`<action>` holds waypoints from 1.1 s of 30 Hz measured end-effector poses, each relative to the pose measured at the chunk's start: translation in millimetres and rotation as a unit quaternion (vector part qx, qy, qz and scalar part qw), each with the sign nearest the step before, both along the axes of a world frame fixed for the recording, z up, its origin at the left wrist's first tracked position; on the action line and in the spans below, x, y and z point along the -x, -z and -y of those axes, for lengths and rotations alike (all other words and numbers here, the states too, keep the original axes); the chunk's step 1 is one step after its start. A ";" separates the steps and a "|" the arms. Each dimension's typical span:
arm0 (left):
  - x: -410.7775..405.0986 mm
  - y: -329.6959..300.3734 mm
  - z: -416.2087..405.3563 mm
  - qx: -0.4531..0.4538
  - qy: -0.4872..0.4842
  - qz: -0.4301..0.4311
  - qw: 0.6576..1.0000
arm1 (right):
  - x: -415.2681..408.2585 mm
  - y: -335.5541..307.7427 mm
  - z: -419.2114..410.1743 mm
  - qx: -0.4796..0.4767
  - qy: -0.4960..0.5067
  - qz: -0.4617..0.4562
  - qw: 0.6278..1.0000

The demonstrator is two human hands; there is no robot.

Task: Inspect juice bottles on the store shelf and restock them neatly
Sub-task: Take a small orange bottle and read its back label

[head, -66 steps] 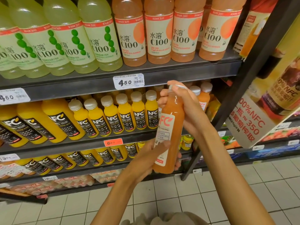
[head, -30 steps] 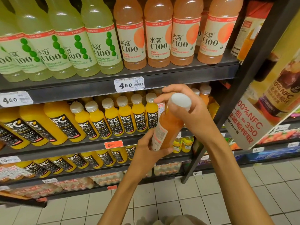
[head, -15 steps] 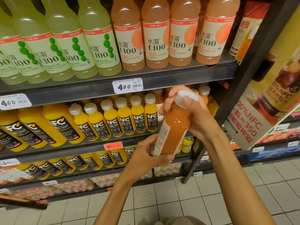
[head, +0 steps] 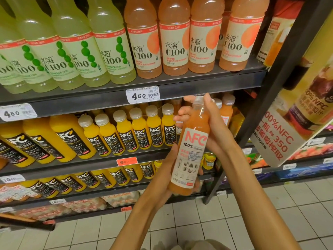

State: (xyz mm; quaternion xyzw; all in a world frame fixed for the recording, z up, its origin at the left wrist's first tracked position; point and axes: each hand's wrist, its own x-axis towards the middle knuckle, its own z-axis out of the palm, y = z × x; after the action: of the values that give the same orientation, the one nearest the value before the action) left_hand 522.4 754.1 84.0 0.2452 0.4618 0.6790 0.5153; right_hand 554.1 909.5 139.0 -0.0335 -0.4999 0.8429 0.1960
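Note:
An orange-pink NFC guava juice bottle (head: 191, 150) with a white label and white cap is held upright in front of the shelves, its label facing me. My left hand (head: 168, 170) cups its lower part from behind and below. My right hand (head: 211, 130) wraps the neck and shoulder from the right, fingers curled round near the cap. Behind it, on the middle shelf (head: 100, 162), stands a row of small yellow NFC bottles (head: 138, 130), with two more orange-pink bottles (head: 227, 109) at the right end.
The top shelf (head: 198, 87) carries green C100 bottles (head: 72, 51) and orange C100 bottles (head: 176, 46). Large yellow NFC bottles (head: 54, 138) fill the middle shelf's left. A dark slanted upright (head: 259, 112) and a hanging NFC poster (head: 295, 127) are on the right. Pale floor tiles (head: 234, 222) lie below.
The bottle was tilted with its cap toward me; it has swung back upright with the label front facing me. Both hands kept hold throughout.

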 end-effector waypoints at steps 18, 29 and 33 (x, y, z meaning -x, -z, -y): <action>-6.9 2.0 -4.2 0.026 0.015 0.044 0.999 | -3.4 4.5 -4.9 0.120 -0.025 0.012 0.992; -6.1 1.8 -8.8 0.091 -0.102 -0.123 0.983 | -2.6 2.8 -4.4 -0.018 0.045 0.112 0.993; -3.2 4.0 -2.5 0.029 -0.015 0.050 0.998 | -0.3 9.0 -0.6 0.072 0.005 0.056 0.996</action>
State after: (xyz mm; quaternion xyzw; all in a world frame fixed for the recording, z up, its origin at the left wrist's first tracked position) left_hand 525.6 756.6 79.9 0.1890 0.4590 0.6845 0.5339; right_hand 554.4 910.2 130.1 -0.0977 -0.4479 0.8725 0.1691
